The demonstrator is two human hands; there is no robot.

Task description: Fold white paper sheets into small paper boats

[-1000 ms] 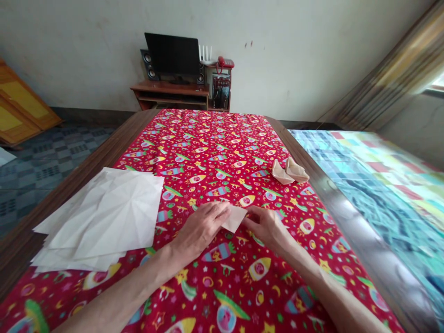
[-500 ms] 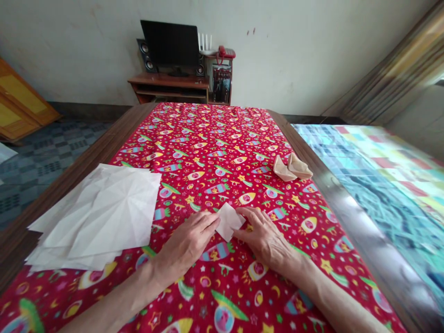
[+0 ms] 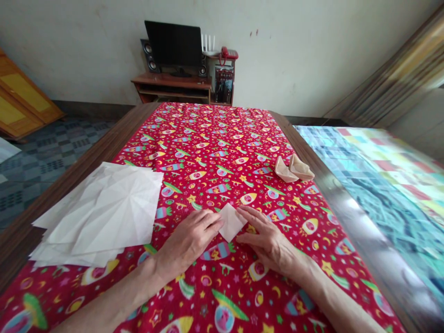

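Observation:
A small white folded paper (image 3: pixel 230 224), diamond-shaped, lies flat on the red patterned cloth in front of me. My left hand (image 3: pixel 196 233) rests at its left corner, fingers close together and gripping the edge; the thumb is mostly hidden. On the opposite side, my right hand (image 3: pixel 265 236) has its fingers stretched out, with the fingertips touching the right edge and the thumb spread apart near the lower right side. To the left lies a pile of creased white paper sheets (image 3: pixel 114 217). Two folded paper pieces (image 3: pixel 294 169) stand farther off at the right.
The red cloth (image 3: pixel 222 134) covers a wooden table whose dark edge (image 3: pixel 333 199) shows on the right. Beyond it stand a desk with a monitor (image 3: pixel 173 46) and a red telephone (image 3: pixel 229 53). A bed with a checked cover (image 3: pixel 374 185) is at the right.
My right thumb has slid off the paper's lower right part, and the lower part of the paper now looks flatter. The whole view has shifted slightly.

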